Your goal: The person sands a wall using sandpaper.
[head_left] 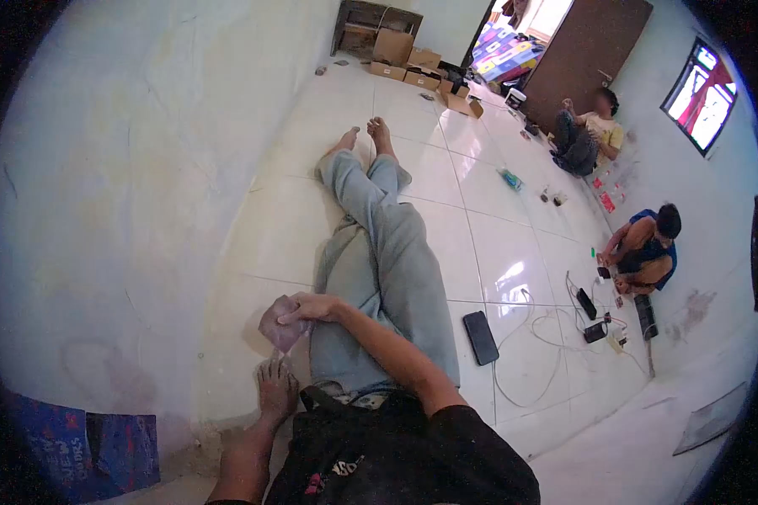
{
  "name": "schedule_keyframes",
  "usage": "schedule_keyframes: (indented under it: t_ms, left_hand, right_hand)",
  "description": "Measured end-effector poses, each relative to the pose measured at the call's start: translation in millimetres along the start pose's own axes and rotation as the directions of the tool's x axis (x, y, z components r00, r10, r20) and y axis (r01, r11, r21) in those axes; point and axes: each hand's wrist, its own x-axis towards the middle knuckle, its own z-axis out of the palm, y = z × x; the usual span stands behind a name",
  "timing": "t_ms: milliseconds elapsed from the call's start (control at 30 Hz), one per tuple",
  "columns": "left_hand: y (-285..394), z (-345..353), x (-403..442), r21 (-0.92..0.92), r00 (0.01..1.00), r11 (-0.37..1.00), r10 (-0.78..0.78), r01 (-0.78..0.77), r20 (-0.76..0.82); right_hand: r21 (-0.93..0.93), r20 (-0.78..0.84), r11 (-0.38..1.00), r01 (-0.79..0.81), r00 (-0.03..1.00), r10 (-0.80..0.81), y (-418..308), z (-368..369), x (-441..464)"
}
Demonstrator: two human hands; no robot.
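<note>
Pinching the mauve packet (280, 329), the right hand (314, 308) holds it at twelve o'clock from the left hand (276, 390), whose grip is unclear.

Mauve-brown thin piece (281, 335) | irregular outline, material unclear | paler lower tip | pinched at right edge, tip downward | left of frame centre, below mid-height

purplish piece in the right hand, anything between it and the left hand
Nothing visible: the purplish piece hangs from the right hand, just above the left hand's fingertips; whether they touch is unclear.
</note>
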Motion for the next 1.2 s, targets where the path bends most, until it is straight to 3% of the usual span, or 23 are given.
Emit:
schedule_keyframes:
  t_ms: [33, 67, 100, 133, 200, 300, 400, 467, 500, 567, 700, 767, 800, 867, 900, 967, 1000, 1067, 1100, 1200]
  left_hand:
    - [1.0, -2.7, 3.2, -0.002, 1.000, 1.000, 0.006, -0.006, -0.002]
    - [1.6, -3.3, 2.3, -0.001, 1.000, 1.000, 0.005, -0.005, -0.002]
    - [2.0, -3.9, 1.4, 0.006, 0.999, 1.000, 0.018, -0.018, -0.027]
    - [2.1, -4.0, 3.4, 0.014, 0.998, 0.999, 0.033, -0.033, -0.057]
    - [-1.8, 2.7, 1.9, 0.009, 1.000, 1.000, 0.010, -0.010, -0.014]
    - [3.5, -4.4, 3.1, -0.007, 1.000, 1.000, 0.009, -0.009, -0.014]
    - [3.8, -7.5, 3.0, -0.015, 0.999, 1.000, 0.026, -0.026, -0.034]
    - [3.6, -8.3, 2.5, -0.016, 0.999, 1.000, 0.025, -0.025, -0.021]
    - [3.3, -9.0, 3.8, -0.012, 1.000, 1.000, 0.019, -0.020, -0.014]
    - [4.2, -7.9, 2.5, -0.009, 1.000, 1.000, 0.014, -0.014, -0.003]
    - [3.5, -6.5, 4.8, 0.012, 0.999, 1.000, 0.021, -0.021, -0.032]
    - [1.3, -3.6, 2.6, 0.011, 1.000, 1.000, 0.014, -0.013, -0.023]
    - [-2.6, 3.0, 1.8, 0.030, 0.999, 0.999, 0.019, -0.018, -0.040]
    - [-3.0, 4.8, 1.3, 0.048, 0.998, 0.999, 0.024, -0.021, -0.061]
    - [1.1, -1.8, 1.6, 0.034, 1.000, 0.999, 0.003, -0.002, -0.026]
    - [0.8, -1.5, 2.1, 0.022, 1.000, 1.000, -0.016, 0.016, 0.005]
    - [-2.9, 6.2, 0.2, 0.041, 1.000, 0.999, -0.022, 0.021, 0.013]
    - [-5.3, 13.4, -1.1, 0.060, 0.999, 0.998, -0.025, 0.024, 0.027]
    - [-6.4, 13.5, -2.2, 0.060, 0.999, 0.998, -0.023, 0.021, 0.042]
    - [-1.8, 1.4, 1.9, 0.034, 0.997, 0.999, -0.041, 0.039, 0.071]
  right_hand:
    - [-0.126, 0.073, 0.991, 0.046, 0.997, -0.037, -2.7, -2.1, 1.6]
    - [-0.126, 0.075, 0.991, 0.047, 0.996, -0.037, -3.6, 1.6, 2.7]
    - [-0.458, -0.005, 0.889, 0.013, 1.000, -0.017, -6.8, 8.5, 2.1]
    - [-0.734, -0.089, 0.678, -0.048, 0.996, -0.027, -10.4, 11.9, 0.5]
    - [-0.666, -0.123, 0.739, -0.102, 0.992, 0.025, -10.9, 19.8, -4.6]
    - [-0.578, -0.029, 0.816, -0.003, 0.999, -0.017, -16.3, 15.7, -5.3]
    - [-0.606, -0.021, 0.794, -0.042, 0.999, 0.037, -10.4, 16.6, -3.0]
    - [-0.709, -0.185, 0.701, -0.081, 0.980, -0.074, -6.2, 24.0, -4.1]
    - [-0.710, -0.185, 0.700, -0.082, 0.980, -0.073, -6.1, 26.5, -4.0]
    - [-0.770, -0.387, 0.598, -0.223, 0.909, -0.158, -3.9, 33.1, -8.2]
    - [-0.800, -0.368, 0.571, -0.186, 0.903, -0.221, -5.0, 33.5, -5.0]
    - [-0.741, -0.181, 0.671, 0.039, 0.950, -0.255, -7.6, 28.9, -4.5]
    - [-0.739, -0.180, 0.672, 0.040, 0.950, -0.254, -8.1, 26.1, -1.9]
    - [-0.253, -0.085, 0.954, 0.159, 0.979, -0.186, -9.3, 19.2, 2.7]
    - [-0.254, -0.085, 0.954, 0.160, 0.979, -0.186, -19.6, 22.3, -2.9]
    - [0.175, -0.011, 0.984, 0.041, 0.999, -0.040, -33.7, 27.5, -11.1]
    - [0.171, -0.013, 0.984, 0.042, 0.999, -0.041, -29.6, 27.3, -7.3]
    - [-0.247, 0.002, 0.952, 0.180, 0.983, -0.185, -12.0, 38.4, 6.3]
    - [-0.572, -0.039, 0.812, 0.116, 0.985, -0.168, -0.6, 45.6, 14.6]
    - [-0.686, -0.102, 0.727, -0.022, 0.993, -0.066, 14.9, 47.3, 16.6]
